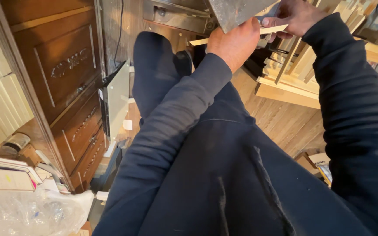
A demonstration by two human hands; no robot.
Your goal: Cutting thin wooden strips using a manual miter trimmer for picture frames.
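Observation:
At the top of the head view my left hand [234,41] is closed around the lower end of a broad grey metal blade [235,12]. My right hand [291,16] pinches a thin pale wooden strip [273,29] that runs left, passing behind my left hand and showing again at its left end. The strip lies right against the blade's edge. Both arms wear dark blue sleeves, and my dark trousers fill the middle of the view.
A carved dark wooden cabinet [66,87] stands at the left, with a flat white panel [118,98] leaning beside it. Pale wood strips [294,65] are stacked on the plank floor at upper right. Crumpled clear plastic [27,214] and books lie at lower left.

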